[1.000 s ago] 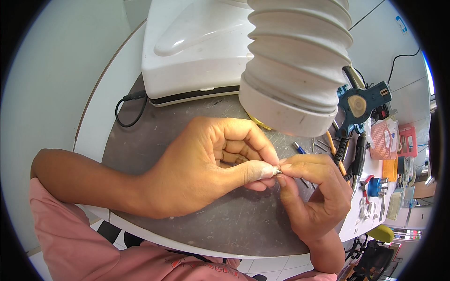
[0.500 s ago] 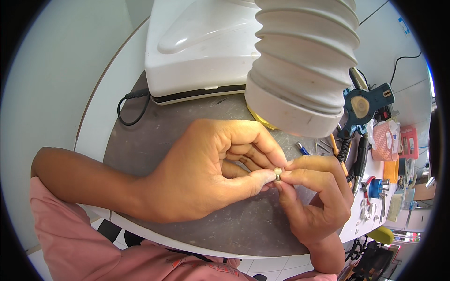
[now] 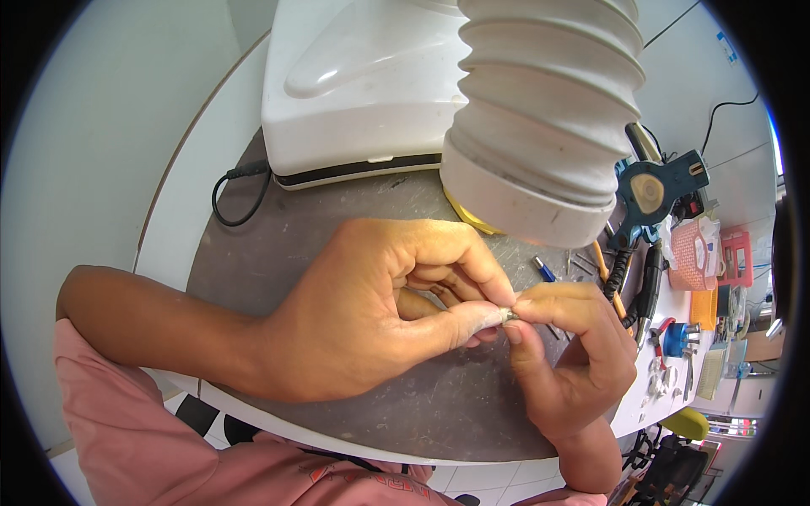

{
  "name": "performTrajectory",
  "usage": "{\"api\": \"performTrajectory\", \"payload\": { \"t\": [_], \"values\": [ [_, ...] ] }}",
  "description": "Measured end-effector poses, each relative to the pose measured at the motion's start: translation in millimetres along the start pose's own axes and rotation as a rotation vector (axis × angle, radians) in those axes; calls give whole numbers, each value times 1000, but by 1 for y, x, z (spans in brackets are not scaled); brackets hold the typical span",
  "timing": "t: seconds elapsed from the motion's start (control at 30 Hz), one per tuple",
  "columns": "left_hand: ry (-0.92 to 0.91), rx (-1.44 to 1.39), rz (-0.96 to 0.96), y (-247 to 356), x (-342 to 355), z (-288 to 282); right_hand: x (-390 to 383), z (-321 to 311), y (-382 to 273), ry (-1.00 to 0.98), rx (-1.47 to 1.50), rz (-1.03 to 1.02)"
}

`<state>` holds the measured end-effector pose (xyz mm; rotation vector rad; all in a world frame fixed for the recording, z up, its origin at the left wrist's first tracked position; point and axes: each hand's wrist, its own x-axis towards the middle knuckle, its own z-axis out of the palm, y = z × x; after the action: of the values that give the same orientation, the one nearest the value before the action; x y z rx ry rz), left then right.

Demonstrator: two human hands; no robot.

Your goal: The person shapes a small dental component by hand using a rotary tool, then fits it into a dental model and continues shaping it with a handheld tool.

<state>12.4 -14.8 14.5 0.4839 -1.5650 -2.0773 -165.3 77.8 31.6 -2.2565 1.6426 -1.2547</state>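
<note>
Above the grey bench top (image 3: 430,396), my two hands meet fingertip to fingertip. My left hand (image 3: 354,312) pinches a tiny cream-and-metal piece (image 3: 507,314), like a dental crown, at the tips of its thumb and index finger. My right hand (image 3: 582,350) grips the same piece from the other side with its thumb and fingertips. Only a sliver of the piece shows; fingers cover the remainder. Whitish powder coats my left thumb.
A white ribbed hose (image 3: 548,118) hangs just beyond my hands, beside a white machine (image 3: 354,126). At right are a blue clamp-like holder (image 3: 662,190), a black handpiece (image 3: 650,278), a blue-capped tool (image 3: 543,268), a pink basket (image 3: 692,257) and a blue round container (image 3: 677,339).
The piece has been turned between my fingertips, so its metal now faces right and less cream shows. My right fingers and thumb have shifted slightly right.
</note>
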Motion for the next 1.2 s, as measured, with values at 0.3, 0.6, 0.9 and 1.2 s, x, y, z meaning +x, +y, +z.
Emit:
{"api": "performTrajectory", "payload": {
  "t": [0.3,0.6,0.9,1.2],
  "values": [
    [8,47,112,-4,3,-2,-1,3,1,55,56,37],
    [48,-74,-15,3,3,1,-1,-2,-9,1,-43,39],
    [24,-41,-20,0,1,0,-3,1,0,107,-67,-41],
    [-25,-198,-75,-4,2,-2,2,-1,5,-13,153,115]
  ]
}}
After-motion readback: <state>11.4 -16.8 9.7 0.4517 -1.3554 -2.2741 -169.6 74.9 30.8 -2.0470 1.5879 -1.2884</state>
